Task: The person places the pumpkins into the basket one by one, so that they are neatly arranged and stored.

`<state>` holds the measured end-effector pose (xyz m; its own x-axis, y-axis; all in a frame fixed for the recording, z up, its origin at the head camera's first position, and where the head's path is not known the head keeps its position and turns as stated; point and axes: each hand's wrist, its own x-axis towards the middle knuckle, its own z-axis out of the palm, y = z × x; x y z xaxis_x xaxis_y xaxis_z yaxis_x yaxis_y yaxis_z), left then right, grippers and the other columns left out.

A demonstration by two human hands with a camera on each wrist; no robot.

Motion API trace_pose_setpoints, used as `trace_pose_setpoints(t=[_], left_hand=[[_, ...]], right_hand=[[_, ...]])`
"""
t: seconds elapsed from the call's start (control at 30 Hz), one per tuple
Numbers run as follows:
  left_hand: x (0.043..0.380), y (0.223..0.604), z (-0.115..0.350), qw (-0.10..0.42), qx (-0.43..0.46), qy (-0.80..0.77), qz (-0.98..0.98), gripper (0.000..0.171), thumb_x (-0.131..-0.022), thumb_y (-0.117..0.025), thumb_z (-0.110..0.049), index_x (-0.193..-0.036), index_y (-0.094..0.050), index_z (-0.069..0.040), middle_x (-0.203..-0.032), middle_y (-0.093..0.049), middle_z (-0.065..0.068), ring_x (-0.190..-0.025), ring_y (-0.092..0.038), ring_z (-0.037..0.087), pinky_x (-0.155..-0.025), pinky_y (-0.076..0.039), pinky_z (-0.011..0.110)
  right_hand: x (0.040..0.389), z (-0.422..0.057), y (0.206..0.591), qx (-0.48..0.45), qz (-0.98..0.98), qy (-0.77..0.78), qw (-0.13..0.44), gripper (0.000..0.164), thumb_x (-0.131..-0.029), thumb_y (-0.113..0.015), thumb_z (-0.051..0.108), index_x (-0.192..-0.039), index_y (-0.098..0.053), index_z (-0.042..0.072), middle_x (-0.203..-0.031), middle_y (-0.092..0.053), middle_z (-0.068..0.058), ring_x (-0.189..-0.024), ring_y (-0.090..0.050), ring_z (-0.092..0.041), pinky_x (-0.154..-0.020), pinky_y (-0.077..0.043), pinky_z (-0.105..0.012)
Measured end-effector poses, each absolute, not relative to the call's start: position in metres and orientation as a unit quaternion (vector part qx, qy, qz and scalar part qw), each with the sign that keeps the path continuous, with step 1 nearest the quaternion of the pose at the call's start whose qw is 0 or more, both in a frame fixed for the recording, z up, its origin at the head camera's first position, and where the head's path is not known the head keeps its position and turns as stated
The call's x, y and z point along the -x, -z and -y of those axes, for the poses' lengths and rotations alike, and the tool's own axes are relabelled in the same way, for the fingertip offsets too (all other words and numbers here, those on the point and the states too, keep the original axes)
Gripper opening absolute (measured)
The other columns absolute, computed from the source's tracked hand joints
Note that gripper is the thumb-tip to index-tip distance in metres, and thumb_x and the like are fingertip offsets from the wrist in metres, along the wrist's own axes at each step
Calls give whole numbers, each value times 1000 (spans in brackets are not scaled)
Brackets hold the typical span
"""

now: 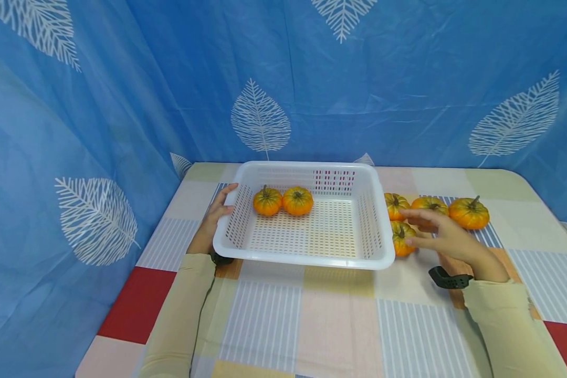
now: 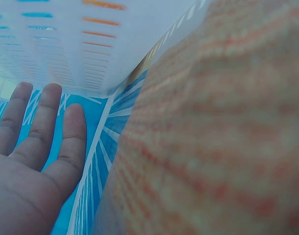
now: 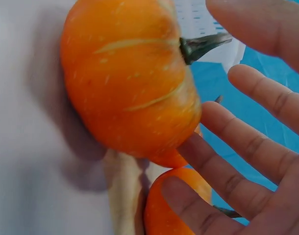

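A white plastic basket [image 1: 283, 258] with slotted walls holds two small orange pumpkins, a left one [image 1: 267, 201] and a right one [image 1: 297, 201], near its back left. My left hand [image 1: 211, 220] is at the basket's left side, fingertips right at the rim. In the left wrist view its fingers [image 2: 73, 132] extend fairly straight beside the slotted wall. My right hand [image 1: 446, 236] reaches over the pumpkins right of the basket, fingers spread. Nearest to it is the front pumpkin [image 1: 401, 239]; the right wrist view shows a pumpkin [image 3: 130, 73] with a dark stem close by the fingertips.
Behind the right hand are more pumpkins, one [image 1: 395, 205] by the basket wall, one [image 1: 430, 203] partly covered by the hand, and one [image 1: 469, 213] farthest right. A checked cloth [image 1: 335, 325] covers the table. A blue curtain [image 1: 312, 105] with white leaves hangs behind and at left.
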<state>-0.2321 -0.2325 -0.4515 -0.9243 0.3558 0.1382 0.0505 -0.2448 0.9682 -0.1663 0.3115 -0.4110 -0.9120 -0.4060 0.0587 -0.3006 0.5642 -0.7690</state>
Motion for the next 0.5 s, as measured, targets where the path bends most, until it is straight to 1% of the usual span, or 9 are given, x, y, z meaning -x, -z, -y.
trace_pose_setpoints(t=[0.03,0.1,0.13,0.2,0.23,0.27,0.33,0.43,0.5], left_hand=[[232,451,233,100,-168,-771,-606,58,-94,-40,-12,-146,-47,-36,-170,-20,15,-130,-42,32,-98,-48,40],[231,451,233,100,-171,-772,-604,57,-94,-41,-12,-146,-47,-36,-169,-21,16,-130,-42,31,-98,-48,40],[231,451,233,101,-173,-773,-602,57,-94,-41,-11,-146,-47,-36,-169,-21,16,-129,-43,30,-98,-48,40],[231,450,233,100,-178,-775,-599,57,-94,-41,-11,-146,-47,-35,-168,-21,17,-129,-43,29,-98,-48,39],[231,450,233,100,-181,-776,-596,57,-94,-41,-11,-146,-47,-35,-168,-21,17,-129,-43,28,-98,-48,39],[231,450,233,100,-183,-777,-594,57,-94,-41,-10,-146,-47,-35,-167,-21,17,-129,-43,27,-98,-48,39],[231,450,233,99,-187,-778,-591,57,-94,-40,-9,-145,-47,-35,-167,-20,18,-129,-43,27,-98,-48,38],[232,450,233,98,-192,-774,-595,58,-94,-38,-9,-144,-47,-36,-166,-20,19,-128,-43,26,-98,-49,39],[232,450,233,97,-196,-771,-598,59,-94,-36,-9,-145,-46,-37,-166,-19,20,-128,-43,27,-97,-49,39]], right_hand=[[167,-312,412,201,-884,419,61,56,-97,-79,6,-148,-57,-4,-146,-59,-26,-133,-55,-56,-106,-54,-49],[167,-313,413,200,-886,414,61,57,-96,-79,7,-148,-58,-3,-147,-60,-25,-132,-58,-50,-105,-54,-47],[167,-313,414,197,-888,411,63,58,-97,-80,8,-149,-57,-3,-147,-60,-24,-131,-60,-44,-105,-55,-46],[167,-313,416,193,-891,406,66,59,-97,-80,9,-150,-57,-2,-147,-60,-23,-128,-62,-28,-104,-52,-60],[167,-314,416,189,-893,403,67,60,-97,-80,10,-151,-57,-1,-147,-61,-23,-126,-62,-19,-104,-52,-61],[167,-314,417,191,-892,404,70,61,-97,-80,10,-151,-56,-1,-148,-60,-24,-124,-61,-13,-103,-50,-67],[167,-315,419,192,-892,404,72,63,-96,-81,10,-152,-55,-1,-148,-60,-25,-120,-58,-2,-102,-52,-65],[168,-315,421,197,-890,405,73,65,-94,-83,8,-152,-55,-1,-148,-60,-25,-119,-59,-1,-100,-57,-49],[168,-315,422,199,-889,406,74,66,-93,-83,8,-152,-55,-1,-148,-60,-25,-122,-62,-10,-98,-58,-42]])
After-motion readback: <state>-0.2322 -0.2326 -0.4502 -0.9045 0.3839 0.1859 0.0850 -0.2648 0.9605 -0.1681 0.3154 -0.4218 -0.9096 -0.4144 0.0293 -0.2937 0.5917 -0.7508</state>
